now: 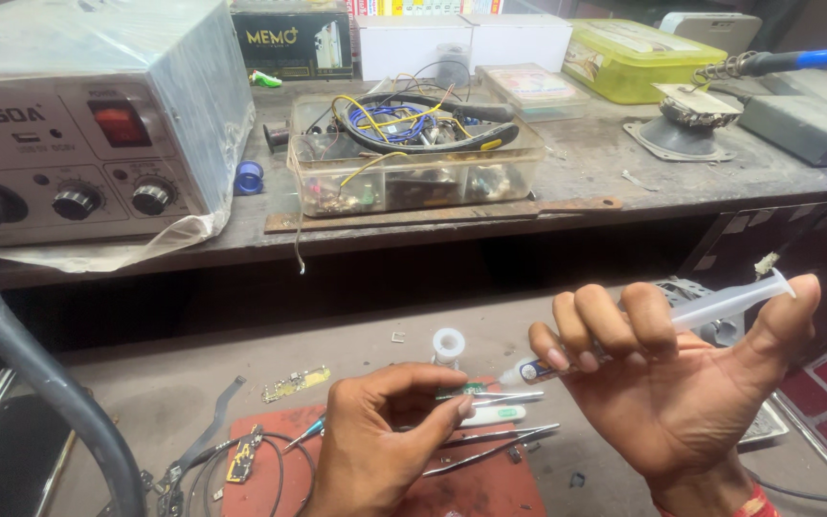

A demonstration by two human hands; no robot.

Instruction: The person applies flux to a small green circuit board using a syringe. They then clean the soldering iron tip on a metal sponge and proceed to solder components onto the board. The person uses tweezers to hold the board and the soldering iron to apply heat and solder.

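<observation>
My right hand (681,393) holds a clear plastic syringe (720,304), thumb on the plunger end, with its tip (519,375) pointing left. My left hand (385,436) pinches metal tweezers (504,395) that grip a small green circuit part (472,389) just below the syringe tip. Under both hands lies a red work mat (471,493) with further tweezers (490,448) and a white pen-like tool (495,415) on it.
A grey hot-air station (88,115) with a black hose (21,364) stands at the left. On the shelf behind are a clear box of wires (413,153), cardboard boxes, a soldering iron on its stand (691,105). Small circuit boards (294,383) and a white tape roll (448,345) lie nearby.
</observation>
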